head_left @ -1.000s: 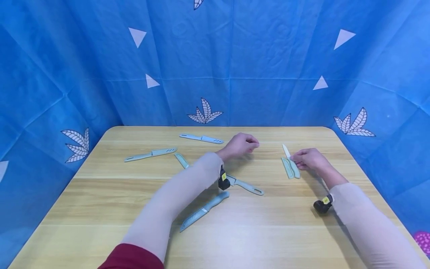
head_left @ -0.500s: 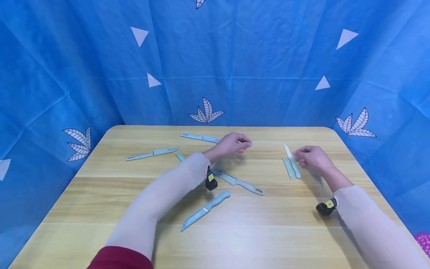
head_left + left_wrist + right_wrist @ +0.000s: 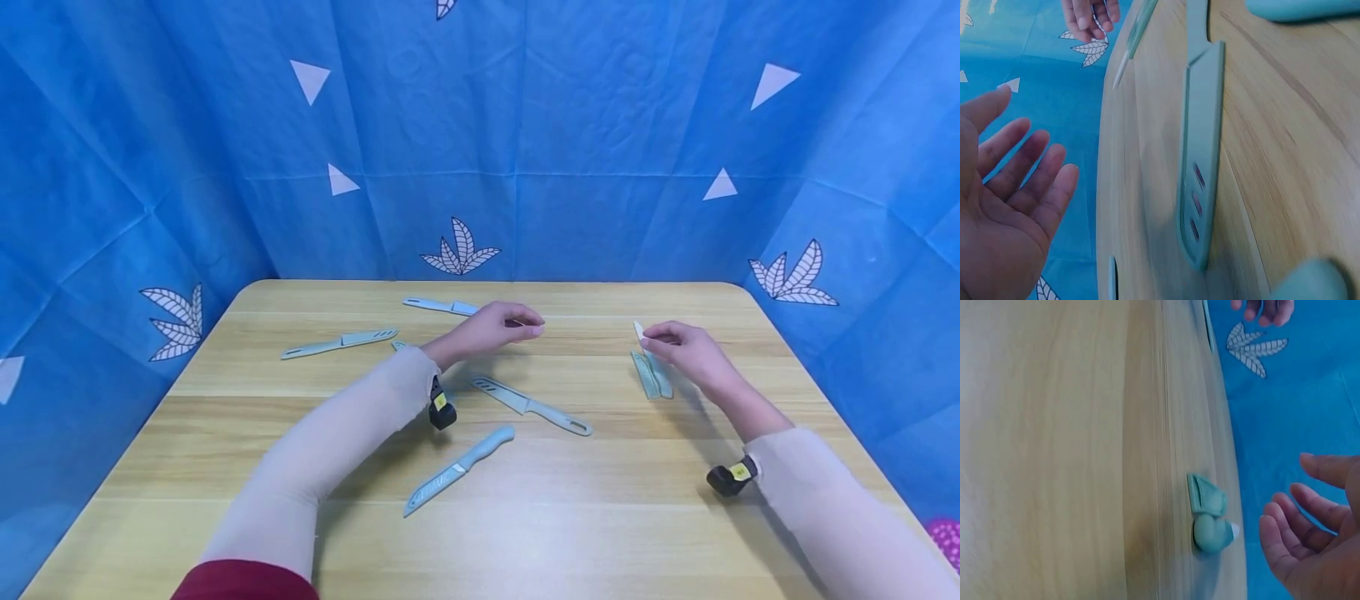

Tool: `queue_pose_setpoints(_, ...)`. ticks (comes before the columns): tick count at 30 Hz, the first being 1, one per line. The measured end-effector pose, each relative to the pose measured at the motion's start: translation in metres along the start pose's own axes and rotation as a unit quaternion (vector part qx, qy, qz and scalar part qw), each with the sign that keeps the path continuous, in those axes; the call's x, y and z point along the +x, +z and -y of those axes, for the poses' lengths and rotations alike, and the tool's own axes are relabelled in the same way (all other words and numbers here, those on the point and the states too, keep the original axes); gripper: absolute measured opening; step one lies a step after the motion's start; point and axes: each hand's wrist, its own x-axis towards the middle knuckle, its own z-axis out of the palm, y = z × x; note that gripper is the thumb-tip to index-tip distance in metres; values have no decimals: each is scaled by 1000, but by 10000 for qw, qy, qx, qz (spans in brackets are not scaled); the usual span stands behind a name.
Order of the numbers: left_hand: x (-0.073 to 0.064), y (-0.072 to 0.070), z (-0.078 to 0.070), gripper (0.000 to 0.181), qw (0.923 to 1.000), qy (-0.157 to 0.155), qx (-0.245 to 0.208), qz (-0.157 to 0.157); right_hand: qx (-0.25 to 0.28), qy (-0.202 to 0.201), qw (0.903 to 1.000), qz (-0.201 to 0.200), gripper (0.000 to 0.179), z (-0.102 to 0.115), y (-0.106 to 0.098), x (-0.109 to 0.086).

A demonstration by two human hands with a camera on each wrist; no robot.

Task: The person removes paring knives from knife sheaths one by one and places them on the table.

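Observation:
An unsheathed small knife point(image 3: 660, 379) with a pale green handle and white blade lies at the right of the table, its green sheath point(image 3: 642, 374) right beside it. Over that blade hovers my right hand point(image 3: 692, 350), fingers loosely bent; the right wrist view shows the hand holding nothing, apart from the knife handle point(image 3: 1211, 534). My left hand point(image 3: 491, 327) is above the back middle of the table, palm bare and fingers spread in the left wrist view. Nearest it are a sheathed knife point(image 3: 528, 406) in the middle and another sheathed knife point(image 3: 435, 306) behind, partly covered by the hand.
Another sheathed blue knife point(image 3: 459, 472) lies toward the front, and a slim sheathed knife point(image 3: 339, 343) at the left. A green piece point(image 3: 399, 344) shows behind the left forearm, mostly hidden. A blue curtain point(image 3: 480, 150) hangs behind the wooden table point(image 3: 600, 517).
My left hand has drawn leftward and its fingers have loosened. The right hand has let go of the small knife's handle and now hovers over the blade; the knife stays beside its sheath.

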Motion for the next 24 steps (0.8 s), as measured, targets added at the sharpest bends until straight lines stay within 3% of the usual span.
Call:
queue_pose_setpoints(13, -23, -9, 13, 50, 9963, 393, -192, 738, 60, -716, 9970, 286, 57, 11, 17, -12)
queue_pose_setpoints(19, -36, -8, 17, 53, 9958, 273, -30, 875, 161, -1107, 9925, 492, 55, 17, 26, -20)
queue_pose_setpoints(24, -43, -7, 19, 56, 9949, 407, 310, 870, 297, -1330, 9889, 593, 54, 20, 36, -23)
